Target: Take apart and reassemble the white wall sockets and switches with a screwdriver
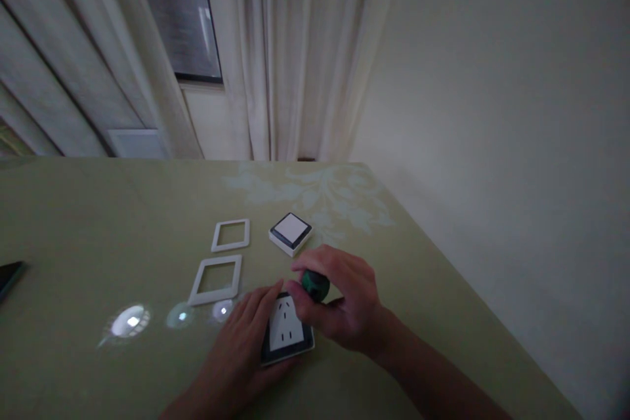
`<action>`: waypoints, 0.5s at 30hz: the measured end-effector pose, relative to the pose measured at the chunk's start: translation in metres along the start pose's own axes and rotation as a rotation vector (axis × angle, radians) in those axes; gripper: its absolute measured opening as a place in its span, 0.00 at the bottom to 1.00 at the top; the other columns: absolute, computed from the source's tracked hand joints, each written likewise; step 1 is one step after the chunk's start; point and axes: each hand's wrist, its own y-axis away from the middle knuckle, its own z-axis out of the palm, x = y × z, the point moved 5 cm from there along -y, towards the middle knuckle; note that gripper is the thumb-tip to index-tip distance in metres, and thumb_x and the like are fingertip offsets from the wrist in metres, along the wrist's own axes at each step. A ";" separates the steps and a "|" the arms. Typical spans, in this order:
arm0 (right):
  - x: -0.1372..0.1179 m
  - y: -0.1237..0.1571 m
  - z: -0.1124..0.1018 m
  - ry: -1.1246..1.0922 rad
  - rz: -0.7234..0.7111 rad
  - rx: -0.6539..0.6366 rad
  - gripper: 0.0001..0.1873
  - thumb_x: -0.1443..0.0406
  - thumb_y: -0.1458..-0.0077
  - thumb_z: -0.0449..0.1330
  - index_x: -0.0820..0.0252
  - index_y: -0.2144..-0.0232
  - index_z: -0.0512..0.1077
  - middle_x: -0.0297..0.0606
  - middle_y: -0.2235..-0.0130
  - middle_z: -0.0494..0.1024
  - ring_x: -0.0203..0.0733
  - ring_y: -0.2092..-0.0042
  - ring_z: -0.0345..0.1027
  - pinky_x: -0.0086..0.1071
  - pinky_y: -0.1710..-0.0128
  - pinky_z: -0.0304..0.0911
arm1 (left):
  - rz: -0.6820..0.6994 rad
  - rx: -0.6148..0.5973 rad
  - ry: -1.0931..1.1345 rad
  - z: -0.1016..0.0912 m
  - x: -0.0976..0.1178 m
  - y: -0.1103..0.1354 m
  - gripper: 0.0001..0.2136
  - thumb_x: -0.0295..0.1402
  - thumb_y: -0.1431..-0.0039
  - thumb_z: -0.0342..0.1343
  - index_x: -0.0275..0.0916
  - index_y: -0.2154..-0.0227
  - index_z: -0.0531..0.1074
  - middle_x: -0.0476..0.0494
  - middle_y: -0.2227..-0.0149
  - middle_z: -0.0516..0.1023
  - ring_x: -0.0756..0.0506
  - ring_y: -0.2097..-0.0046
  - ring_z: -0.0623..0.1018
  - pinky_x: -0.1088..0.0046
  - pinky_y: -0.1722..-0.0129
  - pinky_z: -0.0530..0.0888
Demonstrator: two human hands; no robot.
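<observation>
A wall socket [287, 326] with a white face and dark border lies on the table near the front. My left hand [245, 338] grips it along its left side and lower edge. Above the socket's upper right part, my right hand [344, 295] is closed round the dark green handle of what looks like a screwdriver [315, 285]. The tool's tip is hidden behind my fingers and the handle, so I cannot tell whether it touches the socket. Just beyond my right hand sits a second square unit [290, 231] with a plain white face and dark border.
Two white square frames [216, 280] lie to the left of the units on the greenish table [123, 223]. A dark flat object [10, 275] is at the far left. Curtains [295, 59] hang beyond the table, and a bare wall [492, 144] borders its right edge.
</observation>
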 end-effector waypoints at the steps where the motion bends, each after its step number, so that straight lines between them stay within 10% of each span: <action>1: -0.001 0.000 0.000 0.011 0.004 -0.005 0.10 0.65 0.34 0.65 0.53 0.52 0.73 0.36 0.62 0.83 0.38 0.66 0.75 0.31 0.63 0.73 | -0.006 -0.003 0.000 0.000 0.000 0.000 0.42 0.42 0.41 0.71 0.50 0.28 0.55 0.37 0.38 0.77 0.29 0.40 0.78 0.49 0.44 0.80; 15: -0.024 -0.008 -0.006 0.345 -0.063 -0.225 0.10 0.57 0.28 0.59 0.55 0.62 0.72 0.31 0.74 0.78 0.38 0.75 0.70 0.35 0.73 0.58 | -0.035 -0.045 0.007 0.004 -0.004 0.001 0.38 0.46 0.38 0.68 0.50 0.29 0.58 0.39 0.38 0.76 0.28 0.42 0.79 0.46 0.43 0.81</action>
